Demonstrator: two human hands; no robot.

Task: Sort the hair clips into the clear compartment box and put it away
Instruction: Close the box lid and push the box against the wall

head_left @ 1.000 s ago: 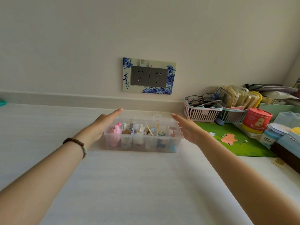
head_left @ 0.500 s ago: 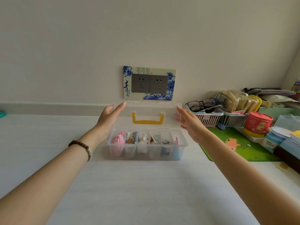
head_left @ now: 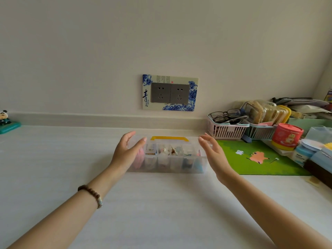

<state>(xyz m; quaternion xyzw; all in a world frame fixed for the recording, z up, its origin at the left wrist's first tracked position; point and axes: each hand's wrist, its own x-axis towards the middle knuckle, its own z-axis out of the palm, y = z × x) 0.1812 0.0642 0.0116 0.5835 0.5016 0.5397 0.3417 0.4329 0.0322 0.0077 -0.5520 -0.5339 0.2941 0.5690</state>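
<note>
At the far left edge, a small toy figure [head_left: 3, 117] is sitting on a teal base against the pale wall [head_left: 89, 51]. A white table [head_left: 161, 212] is stretching across the room in front of it. The person's left hand [head_left: 125, 153], with a bead bracelet [head_left: 91, 195] on its wrist, is reaching to the left end of the clear box [head_left: 168, 159], its fingers loosely curved and released, not clenched round anything. The box is resting on the table near the wall, straight below a blue-and-white socket plate [head_left: 170, 92], with its lid down, its yellow handle [head_left: 169, 138] lying along the far edge and small hair clips [head_left: 173, 150] showing in its compartments. The right hand [head_left: 213, 155] is hovering at the box's right end, relaxed as well; whether either hand is touching the lid cannot be told. Further right, a green mat [head_left: 255, 159] is lying on the table, and behind it a pink basket [head_left: 226, 131] is holding glasses [head_left: 224, 115], beside a red tub [head_left: 286, 136].
</note>
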